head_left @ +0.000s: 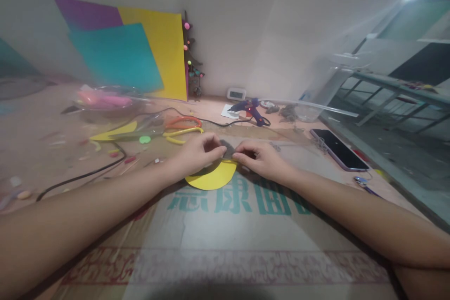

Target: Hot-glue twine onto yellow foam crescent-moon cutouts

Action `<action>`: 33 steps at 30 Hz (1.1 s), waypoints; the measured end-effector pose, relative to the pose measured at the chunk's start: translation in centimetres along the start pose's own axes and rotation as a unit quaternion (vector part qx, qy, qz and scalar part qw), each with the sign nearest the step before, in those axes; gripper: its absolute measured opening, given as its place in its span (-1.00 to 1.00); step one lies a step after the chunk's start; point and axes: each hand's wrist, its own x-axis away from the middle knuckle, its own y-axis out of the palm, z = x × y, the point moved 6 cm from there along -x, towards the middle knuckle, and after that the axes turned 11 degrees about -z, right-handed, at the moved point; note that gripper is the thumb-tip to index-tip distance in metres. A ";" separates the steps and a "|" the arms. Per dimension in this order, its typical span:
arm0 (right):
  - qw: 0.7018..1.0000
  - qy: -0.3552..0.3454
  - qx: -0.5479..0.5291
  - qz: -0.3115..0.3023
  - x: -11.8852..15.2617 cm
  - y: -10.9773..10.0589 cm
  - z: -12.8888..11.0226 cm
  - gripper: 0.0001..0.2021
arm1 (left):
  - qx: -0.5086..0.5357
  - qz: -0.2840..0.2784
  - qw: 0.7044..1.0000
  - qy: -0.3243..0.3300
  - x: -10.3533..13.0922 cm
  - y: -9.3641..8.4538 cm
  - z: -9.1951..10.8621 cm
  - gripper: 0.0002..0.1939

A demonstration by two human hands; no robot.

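A small dark grey piece [228, 150], its material too blurred to tell, is pinched between my two hands. My left hand [204, 150] grips its left side with thumb and fingers together. On the opposite side, the thumb and fingertips of my right hand [258, 158] close on its lower right edge. Just below lies a rounded yellow sheet [213, 178], flat on the printed cardboard [225, 234] and partly covered by my left hand. Whether the grey piece is joined to the yellow sheet I cannot tell.
Behind my hands are scissors [183, 122] with orange and yellow handles and a dark glue gun [258, 112]. Its cord crosses the table. A phone [339, 150] lies at right. Coloured sheets [116, 56] lean at back left, near a clear bowl [105, 98] with pink contents.
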 end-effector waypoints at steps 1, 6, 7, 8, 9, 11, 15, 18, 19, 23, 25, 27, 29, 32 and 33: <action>1.000 -0.008 0.003 -0.001 0.0 0.1 -0.1 -0.82 | -0.005 0.000 1.000 0.003 0.0 0.0 0.0 -0.77; 0.999 -0.025 0.017 -0.012 0.1 0.3 -0.3 -0.82 | -0.012 -0.004 1.000 -0.001 0.0 0.1 0.1 -0.77; 0.999 -0.026 0.017 -0.013 0.1 0.4 -0.3 -0.82 | -0.007 -0.007 1.000 -0.008 0.0 0.1 0.1 -0.77; 0.999 -0.026 0.017 -0.013 0.1 0.3 -0.3 -0.82 | 0.004 -0.012 1.000 -0.016 0.0 0.2 0.0 -0.77; 1.000 -0.025 0.015 -0.012 0.1 0.3 -0.3 -0.83 | 0.020 -0.020 0.999 -0.021 0.0 0.2 -0.1 -0.77; 1.000 -0.016 0.010 -0.010 0.1 0.1 -0.2 -0.83 | 0.062 -0.038 0.997 -0.019 -0.1 0.3 0.0 -0.76; 1.000 -0.002 0.013 -0.013 0.0 -0.3 0.0 -0.82 | 0.100 -0.067 0.993 -0.001 -0.1 0.5 0.2 -0.70; 0.999 -0.018 0.033 -0.031 -0.1 -0.6 -0.3 -0.84 | 0.086 -0.055 0.995 -0.006 -0.1 0.4 0.3 -0.68; 0.998 -0.021 0.037 -0.037 -0.2 -0.7 -0.4 -0.84 | 0.083 -0.048 0.995 -0.012 -0.1 0.4 0.2 -0.70; 0.998 -0.020 0.042 -0.042 -0.3 -1.0 -0.3 -0.83 | 0.077 -0.048 0.995 -0.038 -0.1 0.5 0.1 -0.77; 0.998 -0.025 0.043 -0.048 -0.3 -0.8 -0.3 -0.82 | 0.057 -0.065 0.996 -0.029 -0.1 0.7 0.3 -0.76; 0.997 -0.031 0.043 -0.060 -0.3 -0.6 -0.5 -0.80 | 0.020 -0.071 0.997 -0.013 -0.1 0.7 0.6 -0.73; 0.996 -0.034 0.046 -0.062 -0.3 -0.8 -0.8 -0.76 | -0.007 -0.057 0.998 -0.010 0.0 0.5 0.7 -0.71; 0.995 -0.007 0.081 -0.051 -0.3 -2.8 -0.9 -0.74 | 0.001 -0.031 0.999 -0.017 0.2 0.2 0.7 -0.68; 0.993 0.012 0.103 -0.050 -0.3 -3.7 -0.6 -0.74 | 0.008 -0.026 0.999 -0.019 0.2 0.1 0.7 -0.66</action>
